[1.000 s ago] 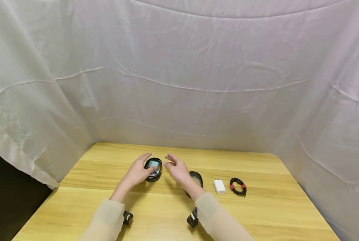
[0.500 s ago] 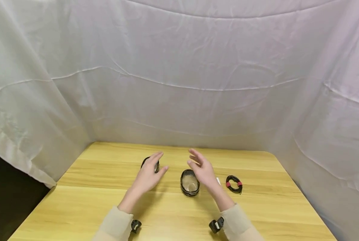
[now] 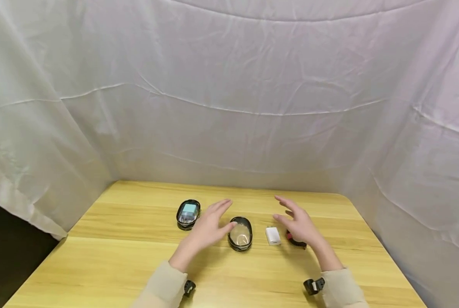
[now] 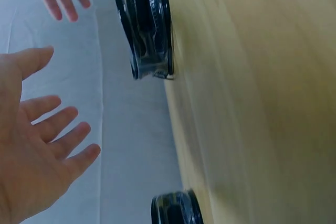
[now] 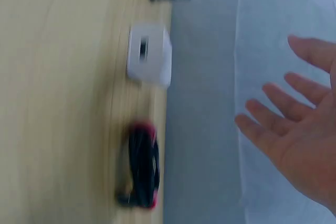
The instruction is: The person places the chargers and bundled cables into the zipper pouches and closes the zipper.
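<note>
My left hand (image 3: 207, 229) hovers with spread fingers between two small oval zip cases, its thumb overlapping the near-empty clear-topped case (image 3: 240, 236) in the head view. The other black-rimmed case (image 3: 188, 212), with a pale blue item showing inside, lies to its left. Both cases rest on the table, and the left wrist view shows a zipped side of the clear case (image 4: 144, 27). My right hand (image 3: 299, 222), fingers relaxed and apart, floats over the coiled black cable (image 3: 296, 244) with red ties, partly covering it. A white charger plug (image 3: 273, 236) lies just left of that hand. Neither hand holds anything.
The wooden table (image 3: 137, 256) is backed by hanging pale cloth (image 3: 229, 141) on three sides. A dark area (image 3: 14, 252) lies beyond the left edge. Each wrist wears a small black camera, such as the right one (image 3: 313, 286).
Both hands have moved rightward, from around the left case toward the clear case, charger and cable. The left case is uncovered now, while the right hand partly hides the cable.
</note>
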